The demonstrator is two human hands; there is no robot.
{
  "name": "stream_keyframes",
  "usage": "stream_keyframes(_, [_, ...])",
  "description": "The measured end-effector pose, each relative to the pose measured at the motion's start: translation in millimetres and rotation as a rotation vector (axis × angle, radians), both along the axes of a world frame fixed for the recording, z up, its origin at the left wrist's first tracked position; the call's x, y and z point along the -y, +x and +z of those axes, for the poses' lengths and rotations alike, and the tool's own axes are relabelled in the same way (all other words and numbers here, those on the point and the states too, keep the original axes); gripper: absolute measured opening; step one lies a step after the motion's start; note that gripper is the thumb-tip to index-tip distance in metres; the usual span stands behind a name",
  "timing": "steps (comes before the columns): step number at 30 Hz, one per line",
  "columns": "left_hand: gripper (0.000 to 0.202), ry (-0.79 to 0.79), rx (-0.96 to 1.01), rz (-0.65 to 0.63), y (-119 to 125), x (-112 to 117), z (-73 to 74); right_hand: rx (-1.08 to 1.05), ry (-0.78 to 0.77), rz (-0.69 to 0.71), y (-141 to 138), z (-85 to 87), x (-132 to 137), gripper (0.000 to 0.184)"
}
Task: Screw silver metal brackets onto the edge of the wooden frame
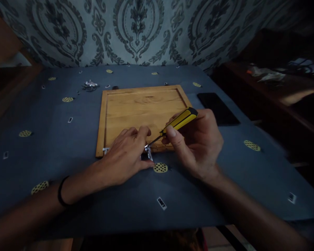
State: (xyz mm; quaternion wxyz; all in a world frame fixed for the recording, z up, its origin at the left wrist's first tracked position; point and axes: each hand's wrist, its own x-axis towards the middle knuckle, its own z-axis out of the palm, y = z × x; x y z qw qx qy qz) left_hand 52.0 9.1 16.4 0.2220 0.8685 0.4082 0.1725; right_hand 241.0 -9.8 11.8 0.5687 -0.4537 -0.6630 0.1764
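Note:
A framed wooden panel (pixel 141 111), like a cabinet door, lies flat on the cloth. My right hand (pixel 199 146) grips a yellow and black screwdriver (pixel 181 119), its shaft slanting down to the left. The tip meets a small silver metal hinge (pixel 149 153) at the panel's near edge. My left hand (pixel 122 153) lies over that edge, with fingers curled and thumb against the hinge, steadying it. Part of the hinge is hidden by this hand. At the panel's near left corner, another silver metal piece (pixel 106 150) shows partly beside my left hand.
A dark, flat rectangular object (pixel 219 108) lies right of the panel. Several small metal parts (pixel 90 85) sit in a pile at the back left. A blue patterned cloth (pixel 54 139) covers the table, with a patterned curtain (pixel 99 38) behind. A wooden surface (pixel 285 87) with clutter stands at right.

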Motion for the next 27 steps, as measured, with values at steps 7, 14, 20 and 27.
stream_keyframes(7, [0.059,-0.015,-0.056,0.01,1.3,-1.2,2.2,0.015,0.05,0.128,2.2,8.6,-0.9,0.02])
stream_keyframes(14, [0.059,-0.017,-0.046,-0.002,1.3,-2.3,2.4,0.048,0.011,0.157,2.6,20.9,-1.1,0.024])
stream_keyframes(20, [0.054,-0.001,-0.02,-0.023,0.4,-2.3,2.6,-0.039,-0.034,0.08,-1.2,17.6,-2.0,0.034])
stream_keyframes(27, [0.055,-0.018,-0.046,-0.019,0.4,-1.8,1.5,0.04,-0.093,0.165,6.9,21.1,0.9,0.021])
